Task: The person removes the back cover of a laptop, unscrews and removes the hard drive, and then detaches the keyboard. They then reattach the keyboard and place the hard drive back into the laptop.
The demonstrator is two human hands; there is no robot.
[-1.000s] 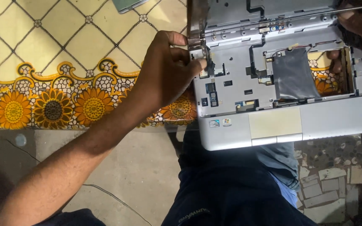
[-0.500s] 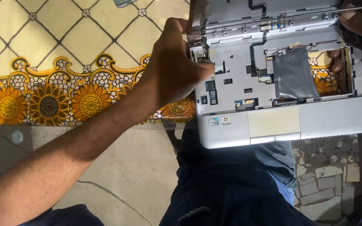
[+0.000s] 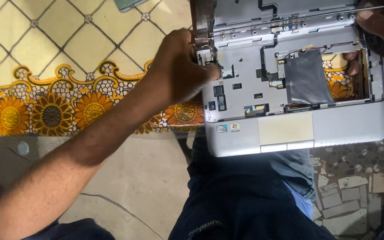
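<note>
My left hand (image 3: 178, 66) fingers pressed together on the stripped silver laptop (image 3: 290, 84) hinge corner, right hand (image 3: 381, 31) gripping its far edge, sunflower-print bench (image 3: 45, 66) cloth beneath my fingers, grey floor (image 3: 143, 178) below

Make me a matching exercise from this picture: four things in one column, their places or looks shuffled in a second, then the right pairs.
Things:
1. left hand
2. right hand
3. touchpad
4. tablecloth

Descriptions:
A. pale rectangle near the front edge of the opened laptop
B. yellow with a dark lattice and a sunflower border
C. at the laptop's left hinge corner
D. at the laptop's upper right corner, by a thin metal rod

Pairs: 1-C, 2-D, 3-A, 4-B
</note>
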